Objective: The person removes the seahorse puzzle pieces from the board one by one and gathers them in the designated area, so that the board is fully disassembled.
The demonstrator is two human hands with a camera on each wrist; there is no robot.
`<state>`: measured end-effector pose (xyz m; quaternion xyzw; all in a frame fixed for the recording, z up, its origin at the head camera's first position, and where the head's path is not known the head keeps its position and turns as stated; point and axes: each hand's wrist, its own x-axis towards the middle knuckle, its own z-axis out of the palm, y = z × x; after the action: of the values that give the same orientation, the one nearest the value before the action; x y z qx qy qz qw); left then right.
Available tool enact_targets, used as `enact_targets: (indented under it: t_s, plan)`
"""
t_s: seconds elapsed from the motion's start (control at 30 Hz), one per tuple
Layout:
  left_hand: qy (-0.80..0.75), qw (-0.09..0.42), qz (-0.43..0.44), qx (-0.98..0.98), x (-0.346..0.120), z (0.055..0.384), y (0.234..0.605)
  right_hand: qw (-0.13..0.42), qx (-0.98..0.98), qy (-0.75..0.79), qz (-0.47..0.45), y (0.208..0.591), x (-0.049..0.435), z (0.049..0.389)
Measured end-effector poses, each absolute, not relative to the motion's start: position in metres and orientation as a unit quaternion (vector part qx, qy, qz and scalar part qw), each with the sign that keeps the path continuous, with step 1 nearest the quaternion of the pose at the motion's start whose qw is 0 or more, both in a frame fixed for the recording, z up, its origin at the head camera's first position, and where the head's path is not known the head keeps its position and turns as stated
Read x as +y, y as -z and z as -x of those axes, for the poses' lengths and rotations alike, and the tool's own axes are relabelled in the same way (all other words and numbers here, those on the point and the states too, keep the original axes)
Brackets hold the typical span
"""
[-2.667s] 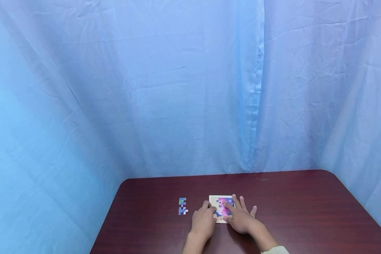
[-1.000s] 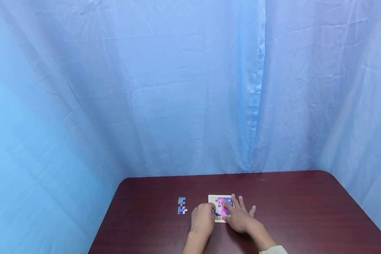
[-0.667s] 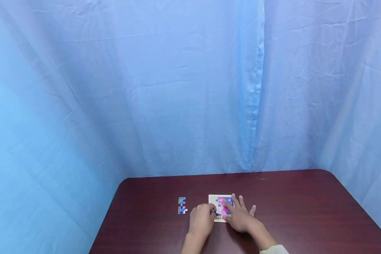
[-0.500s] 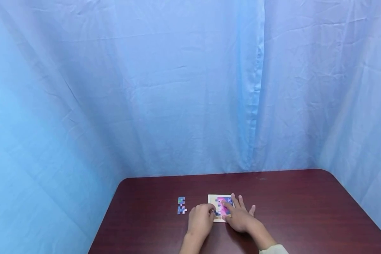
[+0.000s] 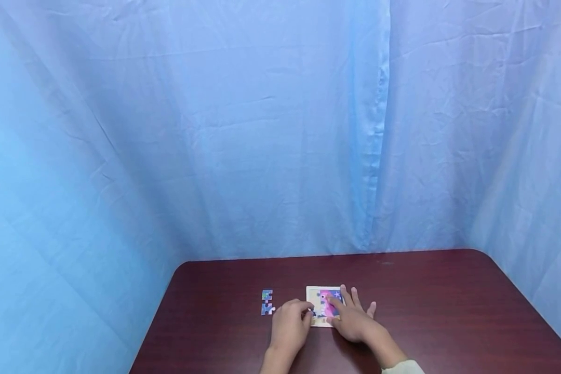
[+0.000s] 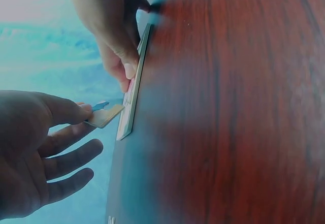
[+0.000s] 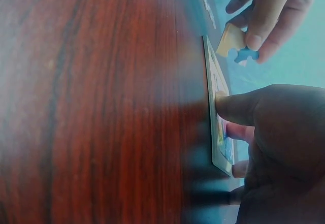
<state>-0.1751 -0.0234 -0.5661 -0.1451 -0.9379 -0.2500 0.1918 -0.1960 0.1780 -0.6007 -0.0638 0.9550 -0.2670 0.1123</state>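
Observation:
In the head view a square jigsaw tray (image 5: 314, 297) with a pale rim lies on the table, its right part filled with pink, purple and blue pieces. Between thumb and index finger, my left hand (image 5: 289, 328) pinches a tan-and-blue puzzle piece (image 6: 104, 116). That piece is tilted close over the tray's lower left corner, and the other left fingers spread away from it. My right hand (image 5: 355, 321) rests across the tray's right side with fingers spread. Its thumb (image 7: 236, 107) presses near the front rim, and other fingers touch the picture.
Two loose blue puzzle pieces lie left of the tray, the farther piece (image 5: 267, 294) just behind the nearer piece (image 5: 267, 309). The dark red-brown table (image 5: 430, 296) has rounded far corners. Blue curtains (image 5: 262, 156) hang behind it and at both sides.
My left hand has drawn leftward and its fingers have opened out from the tray's lower left corner, still with the piece at its fingertips. The right hand has stayed in place.

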Motion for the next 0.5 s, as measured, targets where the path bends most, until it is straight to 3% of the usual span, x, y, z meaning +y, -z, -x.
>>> enact_targets:
  t_s: [0.5]
  plan:
    - [0.280,0.160,0.096,-0.942,-0.040,0.168,0.562,0.119,0.953,0.273,0.059,0.602,0.178,0.197]
